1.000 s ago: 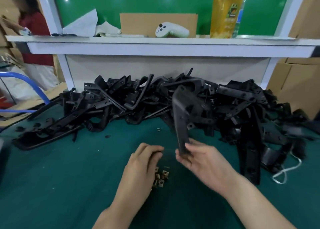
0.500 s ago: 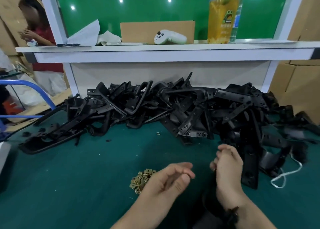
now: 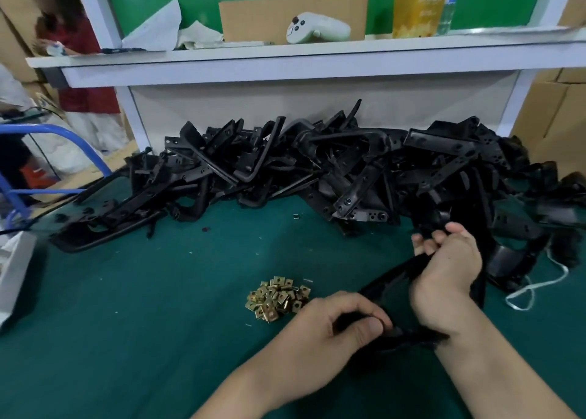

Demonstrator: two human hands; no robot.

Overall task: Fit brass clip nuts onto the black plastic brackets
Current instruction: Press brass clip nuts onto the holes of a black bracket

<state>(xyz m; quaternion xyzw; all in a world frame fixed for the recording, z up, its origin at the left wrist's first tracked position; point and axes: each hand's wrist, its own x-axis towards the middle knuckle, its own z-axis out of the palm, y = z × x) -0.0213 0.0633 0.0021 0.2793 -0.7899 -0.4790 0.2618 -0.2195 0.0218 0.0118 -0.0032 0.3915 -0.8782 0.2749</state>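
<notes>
- Green mat (image 3: pixel 126 291) under a white shelf (image 3: pixel 317 60).
- Black bracket (image 3: pixel 390 279) is gripped by both hands: left hand (image 3: pixel 333 329) clamps its near end, right hand (image 3: pixel 450 266) its far part.
- Brass clip nuts (image 3: pixel 277 298) are heaped just left.
- Bracket pile (image 3: pixel 317 164) lies behind.

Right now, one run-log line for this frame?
both hands on one black bracket | left hand near end | right hand far end | brass clip nuts loose on mat

Brass clip nuts (image 3: pixel 279 298): one small heap, too many to be counted. Black brackets (image 3: pixel 317 164): one large uncounted pile. Hands: two are seen.
</notes>
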